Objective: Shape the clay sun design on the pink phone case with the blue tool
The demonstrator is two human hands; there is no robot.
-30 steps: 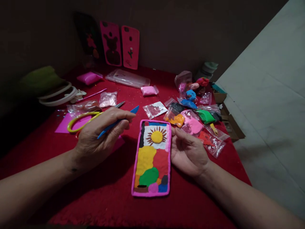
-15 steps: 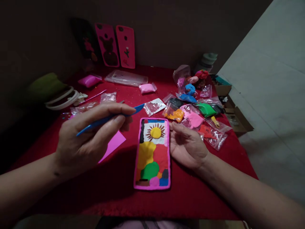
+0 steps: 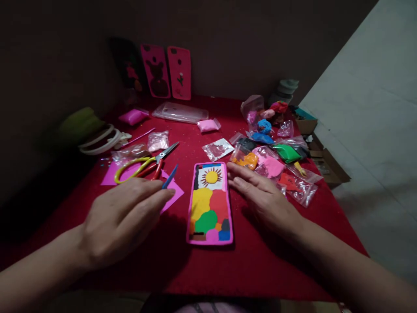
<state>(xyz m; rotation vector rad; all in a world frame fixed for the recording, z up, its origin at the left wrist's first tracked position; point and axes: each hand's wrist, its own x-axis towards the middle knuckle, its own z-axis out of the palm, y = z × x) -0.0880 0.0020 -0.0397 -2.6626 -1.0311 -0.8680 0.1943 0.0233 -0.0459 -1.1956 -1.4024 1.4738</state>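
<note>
A phone case [image 3: 211,204] lies flat on the red cloth, pink-rimmed and covered with coloured clay patches, a yellow sun near its top. My left hand [image 3: 125,217] is closed around a blue pointed tool [image 3: 170,176], whose tip points up, left of the case. At the case's upper right edge rests my right hand [image 3: 263,195], its fingers stretched out and holding nothing. Yellow-and-red scissors [image 3: 156,161] lie beyond my left hand, partly over pink paper [image 3: 176,194].
Bags of coloured clay [image 3: 269,165] cover the right side of the red table [image 3: 208,274]. Three decorated cases [image 3: 180,74] stand against the back wall, with clear cases [image 3: 180,113] lying before them. White rings [image 3: 102,139] lie at the left, cardboard boxes [image 3: 329,165] beyond the right edge.
My left hand has moved down with the blue tool, uncovering the scissors. The fingers of my right hand have straightened beside the case. The view has shifted slightly.
</note>
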